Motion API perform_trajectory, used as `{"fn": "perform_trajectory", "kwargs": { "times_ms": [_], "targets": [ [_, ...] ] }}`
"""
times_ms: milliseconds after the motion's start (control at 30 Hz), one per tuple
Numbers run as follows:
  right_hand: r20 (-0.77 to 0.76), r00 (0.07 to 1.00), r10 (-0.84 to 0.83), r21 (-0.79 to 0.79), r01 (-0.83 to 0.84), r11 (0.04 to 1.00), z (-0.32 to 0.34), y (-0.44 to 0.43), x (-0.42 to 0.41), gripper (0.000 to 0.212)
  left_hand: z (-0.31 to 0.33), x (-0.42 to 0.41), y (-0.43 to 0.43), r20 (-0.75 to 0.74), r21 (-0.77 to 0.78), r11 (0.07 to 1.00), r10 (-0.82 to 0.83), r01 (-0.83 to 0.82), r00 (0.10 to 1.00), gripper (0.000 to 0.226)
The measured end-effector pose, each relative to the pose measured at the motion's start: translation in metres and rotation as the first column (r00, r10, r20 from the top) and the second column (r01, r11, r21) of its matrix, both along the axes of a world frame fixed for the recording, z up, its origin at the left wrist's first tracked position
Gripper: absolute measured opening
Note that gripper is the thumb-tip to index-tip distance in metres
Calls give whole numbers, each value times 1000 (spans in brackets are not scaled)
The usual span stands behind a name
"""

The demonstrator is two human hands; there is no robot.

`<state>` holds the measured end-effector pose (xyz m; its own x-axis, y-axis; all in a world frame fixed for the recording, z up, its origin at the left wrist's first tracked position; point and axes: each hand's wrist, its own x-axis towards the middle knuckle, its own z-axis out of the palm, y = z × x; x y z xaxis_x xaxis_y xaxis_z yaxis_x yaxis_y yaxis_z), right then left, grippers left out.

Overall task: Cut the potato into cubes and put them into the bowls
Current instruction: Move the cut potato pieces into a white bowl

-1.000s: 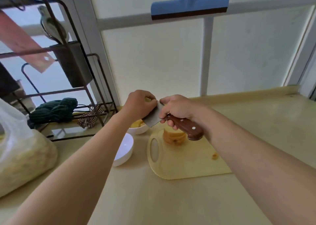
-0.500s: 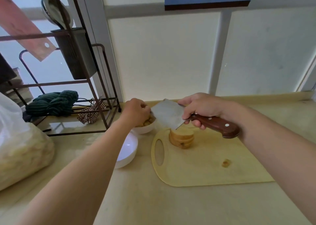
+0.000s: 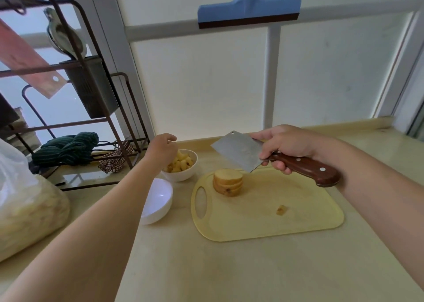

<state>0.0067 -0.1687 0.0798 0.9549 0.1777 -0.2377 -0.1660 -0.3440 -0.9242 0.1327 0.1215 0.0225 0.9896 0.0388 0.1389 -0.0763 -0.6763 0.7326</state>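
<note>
A stack of potato slices [image 3: 227, 182] stands on the yellow cutting board [image 3: 298, 219], near its handle hole. One small potato scrap [image 3: 281, 210] lies mid-board. My right hand [image 3: 284, 146] grips the brown handle of a cleaver [image 3: 241, 151], held in the air above the board's far edge. My left hand [image 3: 161, 150] hovers with loosely curled fingers over the far white bowl [image 3: 183, 175], which holds potato cubes [image 3: 180, 164]. I cannot tell whether the left hand holds any pieces. A second white bowl [image 3: 158, 203] sits nearer, partly hidden by my left forearm.
A dark metal rack [image 3: 96, 108] with a utensil holder stands at the back left, with a green cloth [image 3: 66, 149] under it. A plastic bag of pale food [image 3: 27, 212] lies at the far left. A blue squeegee [image 3: 249, 10] hangs on the window.
The cleaver has swung away from the far bowl to the right, over the board. My left hand stays over the far bowl, whose cubes now show.
</note>
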Motion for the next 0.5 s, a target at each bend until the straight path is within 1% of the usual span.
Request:
{"fn": "perform_trajectory", "kwargs": {
  "times_ms": [100, 167, 200, 233, 300, 367, 400, 433, 467, 500],
  "targets": [
    [10, 999, -44, 21, 43, 999, -3, -11, -16, 34, 3, -10, -6, 35, 151, 988, 9, -14, 999, 43],
    [25, 997, -69, 12, 69, 998, -8, -21, -27, 38, 6, -23, -20, 107, 233, 972, -63, 37, 992, 39],
    [34, 995, -91, 5, 91, 996, -11, -28, -32, 44, 8, -33, -31, 162, 270, 959, -134, 86, 978, 36],
    [43, 993, -113, -4, 114, 994, -15, -34, -38, 49, 9, -46, -43, 227, 316, 939, -213, 135, 950, 33],
    [51, 986, -158, -19, 160, 987, -25, -48, -53, 52, 7, -73, -69, 356, 385, 901, -345, 200, 869, 27],
    [47, 977, -209, -10, 209, 978, -37, -60, -67, 57, 3, -98, -93, 422, 355, 899, -398, 255, 815, 23],
    [44, 970, -240, -2, 241, 971, -45, -66, -74, 61, -2, -109, -104, 425, 337, 893, -426, 296, 799, 21],
    [44, 961, -274, 9, 274, 962, -52, -70, -80, 63, -8, -118, -113, 396, 330, 874, -471, 356, 789, 20],
    [49, 950, -310, 22, 309, 951, -58, -74, -86, 61, -15, -127, -124, 318, 340, 837, -531, 429, 785, 22],
    [57, 938, -341, 38, 340, 940, -65, -75, -91, 57, -23, -135, -133, 209, 370, 786, -590, 496, 780, 26]
  ]
}}
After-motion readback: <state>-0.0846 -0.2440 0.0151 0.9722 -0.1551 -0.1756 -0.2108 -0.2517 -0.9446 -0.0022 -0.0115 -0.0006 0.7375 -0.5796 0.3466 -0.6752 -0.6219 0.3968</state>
